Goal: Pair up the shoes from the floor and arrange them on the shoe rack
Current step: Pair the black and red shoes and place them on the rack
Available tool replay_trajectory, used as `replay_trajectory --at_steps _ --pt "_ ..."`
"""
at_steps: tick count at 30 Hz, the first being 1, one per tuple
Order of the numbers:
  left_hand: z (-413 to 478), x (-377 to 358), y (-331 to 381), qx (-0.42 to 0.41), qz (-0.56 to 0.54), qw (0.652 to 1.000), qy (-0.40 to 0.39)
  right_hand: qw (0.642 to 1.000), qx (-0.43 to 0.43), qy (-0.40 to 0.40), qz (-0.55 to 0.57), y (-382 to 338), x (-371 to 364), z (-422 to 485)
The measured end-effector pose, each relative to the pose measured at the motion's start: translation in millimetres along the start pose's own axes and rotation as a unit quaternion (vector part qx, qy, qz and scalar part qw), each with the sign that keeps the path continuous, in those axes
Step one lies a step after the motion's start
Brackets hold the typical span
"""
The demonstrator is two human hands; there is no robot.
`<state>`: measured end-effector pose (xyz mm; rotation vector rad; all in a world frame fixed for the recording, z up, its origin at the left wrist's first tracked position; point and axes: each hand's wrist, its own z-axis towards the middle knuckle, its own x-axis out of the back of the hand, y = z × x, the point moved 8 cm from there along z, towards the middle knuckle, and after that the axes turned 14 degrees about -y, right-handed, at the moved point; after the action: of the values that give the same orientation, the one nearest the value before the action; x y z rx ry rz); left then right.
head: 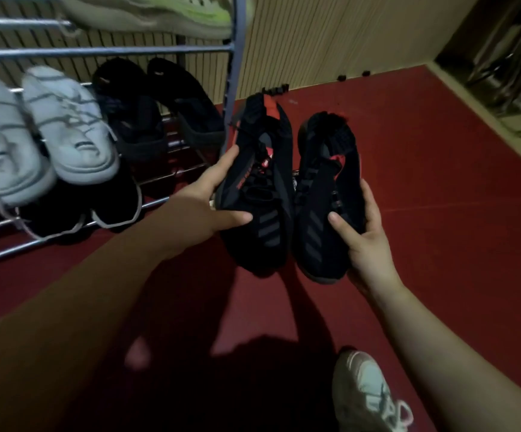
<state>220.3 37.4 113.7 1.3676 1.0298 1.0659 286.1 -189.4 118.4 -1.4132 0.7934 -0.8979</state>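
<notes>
Head view: two black knit trainers are held side by side above the red floor (440,182), just right of the shoe rack (97,53), toes toward the camera and heels away. The left black trainer (259,188) has three slanted grey stripes on its forefoot, a red heel panel, a small red tag on the tongue and a line of red lettering along the side that is too small to read. The right black trainer (324,207) carries the same three grey stripes and a red lining at the collar.

The left grip (203,201), a bare hand, clasps the left trainer from its outer side, thumb laid on the forefoot and fingers curled round the edge. The right grip (362,241) holds the right trainer likewise, thumb on top and fingers wrapped round the outer side.

The rack is metal-barred. Its top shelf holds a pale shoe with green accents (159,14). The middle shelf holds a white lace-up pair (75,129) and, beside it, a black pair (159,113). The lowest shelf holds black shoes with white soles (115,207).

A pale sneaker (368,397) shows at the bottom right.
</notes>
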Motion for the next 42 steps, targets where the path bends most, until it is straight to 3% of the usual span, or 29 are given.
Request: replay_trajectory --at_steps 10,17,27,42 --pt "-116.9 36.6 59.2 -0.017 -0.014 1.0 -0.013 0.994 0.031 -0.057 -0.086 -93.6 -98.0 -55.8" --pt "-191.3 95.6 95.7 -0.033 0.035 0.991 0.124 0.985 0.088 -0.14 -0.054 -122.7 -177.3 -15.1" --pt "-265.6 110.8 90.3 -0.005 0.005 0.969 0.248 0.955 0.055 -0.291 -0.008 -101.8 -259.7 12.9" --pt "-257.9 128.4 71.9 -0.014 -0.041 0.96 0.278 0.957 0.044 -0.287 0.005 -102.1 -263.7 25.6"
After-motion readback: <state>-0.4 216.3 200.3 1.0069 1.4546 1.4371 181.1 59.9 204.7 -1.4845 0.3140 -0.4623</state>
